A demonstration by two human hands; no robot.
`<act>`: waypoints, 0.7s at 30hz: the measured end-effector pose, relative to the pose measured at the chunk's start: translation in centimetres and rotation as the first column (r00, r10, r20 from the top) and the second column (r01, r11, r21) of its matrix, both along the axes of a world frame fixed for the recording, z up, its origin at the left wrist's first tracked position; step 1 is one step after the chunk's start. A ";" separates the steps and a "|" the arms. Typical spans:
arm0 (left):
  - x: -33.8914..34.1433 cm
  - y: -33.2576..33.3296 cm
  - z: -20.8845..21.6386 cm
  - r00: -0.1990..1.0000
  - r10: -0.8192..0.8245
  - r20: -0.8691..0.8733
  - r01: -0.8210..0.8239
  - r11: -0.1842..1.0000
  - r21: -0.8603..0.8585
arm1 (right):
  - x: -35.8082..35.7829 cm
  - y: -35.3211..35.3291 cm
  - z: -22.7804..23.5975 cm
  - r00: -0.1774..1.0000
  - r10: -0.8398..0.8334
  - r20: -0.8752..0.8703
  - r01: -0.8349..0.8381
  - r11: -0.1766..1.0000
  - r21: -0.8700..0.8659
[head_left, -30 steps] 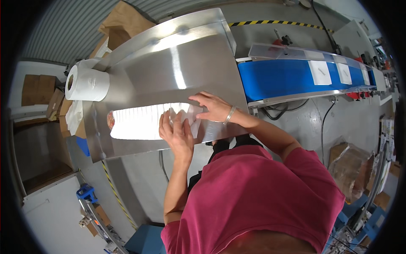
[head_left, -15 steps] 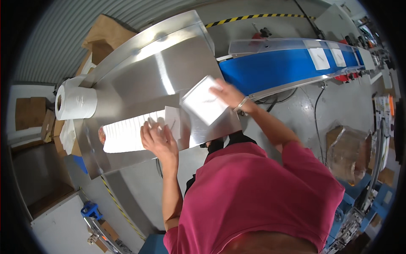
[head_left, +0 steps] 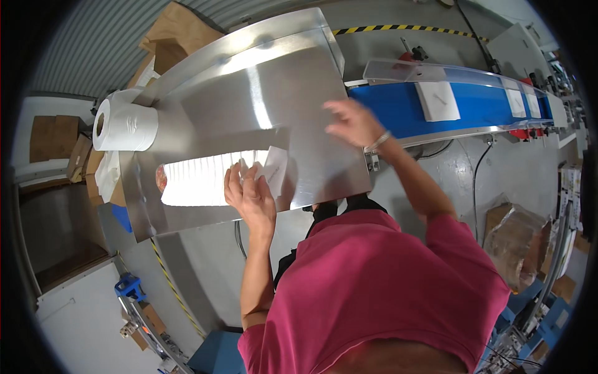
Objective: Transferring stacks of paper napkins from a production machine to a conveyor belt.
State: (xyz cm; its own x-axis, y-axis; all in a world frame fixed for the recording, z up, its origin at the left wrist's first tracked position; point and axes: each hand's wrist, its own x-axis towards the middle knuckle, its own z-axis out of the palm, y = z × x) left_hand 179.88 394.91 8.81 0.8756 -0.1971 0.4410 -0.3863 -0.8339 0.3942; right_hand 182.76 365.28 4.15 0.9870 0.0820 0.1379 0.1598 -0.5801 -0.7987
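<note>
A long row of white square paper napkins [head_left: 199, 181] stands packed on the steel table [head_left: 205, 106], with the end one tilted to the right. My left hand [head_left: 250, 196] is bent over the right end of this row, its fingertips pressing between the napkins. Above the table's right edge, my right hand [head_left: 356, 123] is empty, with fingers apart and slightly blurred. On the blue conveyor belt [head_left: 389, 112] to the right lies a white napkin stack [head_left: 438, 101] with a small grey mark. Two more white stacks [head_left: 516, 101] sit farther along the belt.
A large white roll [head_left: 128, 124] stands at the table's left end, by cardboard boxes and brown paper [head_left: 177, 31]. A clear guard [head_left: 436, 70] runs along the belt's far side. A plastic-wrapped box [head_left: 517, 240] is on the floor at right.
My right hand has let go of its white napkin stack, which now lies on the belt, and has drawn back empty. The stacks on the belt have shifted right.
</note>
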 end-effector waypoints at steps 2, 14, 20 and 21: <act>0.1 -0.3 0.2 1.000 0.001 0.006 -0.001 1.000 0.021 | 0.9 5.4 0.1 0.988 0.153 0.035 -0.149 0.985 -0.088; 0.4 -0.2 0.2 0.998 -0.052 -0.023 0.052 0.999 0.002 | 2.2 10.6 0.9 0.940 0.340 0.027 -0.338 0.918 0.206; 0.4 0.2 0.3 1.000 -0.013 -0.016 0.013 1.000 -0.004 | 1.1 8.7 0.0 0.935 0.356 -0.014 -0.346 0.918 0.191; 0.5 0.6 -0.1 0.999 0.014 -0.035 -0.014 1.000 0.007 | 0.9 7.3 -0.7 0.884 0.368 -0.288 -0.240 0.886 0.396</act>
